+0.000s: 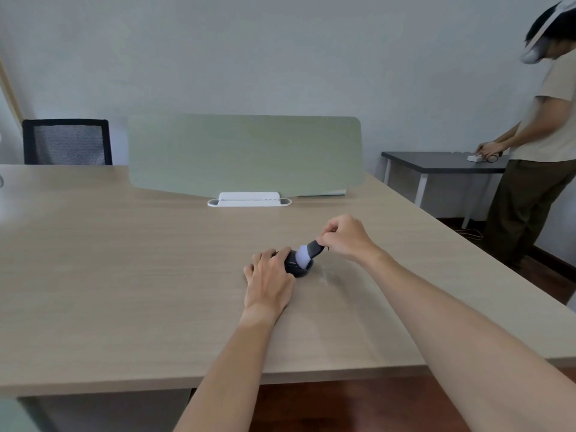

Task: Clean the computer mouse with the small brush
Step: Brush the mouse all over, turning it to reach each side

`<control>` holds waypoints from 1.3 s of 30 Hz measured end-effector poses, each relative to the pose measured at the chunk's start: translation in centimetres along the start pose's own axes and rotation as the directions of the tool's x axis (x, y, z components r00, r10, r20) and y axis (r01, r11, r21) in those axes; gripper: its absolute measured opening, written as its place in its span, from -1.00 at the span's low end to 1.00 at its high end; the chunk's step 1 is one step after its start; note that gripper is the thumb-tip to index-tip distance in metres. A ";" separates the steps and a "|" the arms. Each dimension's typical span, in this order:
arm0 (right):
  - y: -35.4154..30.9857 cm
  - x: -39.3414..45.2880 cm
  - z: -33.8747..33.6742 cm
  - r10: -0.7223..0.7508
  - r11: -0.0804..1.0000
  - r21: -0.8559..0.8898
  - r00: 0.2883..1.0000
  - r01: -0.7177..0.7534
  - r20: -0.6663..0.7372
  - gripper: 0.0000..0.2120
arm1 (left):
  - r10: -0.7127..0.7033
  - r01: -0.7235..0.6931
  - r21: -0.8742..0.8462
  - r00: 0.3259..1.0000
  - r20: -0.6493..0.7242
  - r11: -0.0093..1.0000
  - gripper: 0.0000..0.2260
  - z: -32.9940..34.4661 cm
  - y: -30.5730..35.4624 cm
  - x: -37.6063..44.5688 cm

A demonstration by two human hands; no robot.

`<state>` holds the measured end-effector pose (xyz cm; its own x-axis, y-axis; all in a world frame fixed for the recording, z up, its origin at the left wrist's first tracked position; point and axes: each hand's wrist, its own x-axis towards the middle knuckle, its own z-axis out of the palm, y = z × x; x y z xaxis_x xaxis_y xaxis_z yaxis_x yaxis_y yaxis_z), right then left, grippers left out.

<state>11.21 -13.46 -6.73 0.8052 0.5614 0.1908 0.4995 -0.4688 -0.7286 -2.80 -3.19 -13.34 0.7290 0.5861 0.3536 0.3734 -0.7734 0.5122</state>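
A black computer mouse (296, 269) lies on the light wooden desk (124, 275), right of centre. My left hand (268, 279) rests flat beside it, the fingers gripping its left side. My right hand (343, 236) pinches the dark handle of a small brush (308, 251). Its pale bristles press down on the top of the mouse. Part of the mouse is hidden under the bristles and my left fingers.
A pale green divider panel (246, 154) on a white base (249, 201) stands across the desk behind the mouse. A black mesh chair (67, 141) is at the far left. At the right a person (536, 145) stands at a dark side table (436, 162).
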 end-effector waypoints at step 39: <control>-2.5 0.5 -0.8 0.230 0.964 0.134 0.973 -0.229 0.006 -0.86 | -0.030 0.016 -0.267 0.998 -0.047 0.964 -0.30 0.7 -0.2 0.0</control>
<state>10.64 -12.55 -4.33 0.8968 0.4423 0.0142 0.2543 -0.4889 -0.8344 -2.46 -3.21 -13.96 0.6898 0.6198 0.3743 0.2188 -0.6712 0.7082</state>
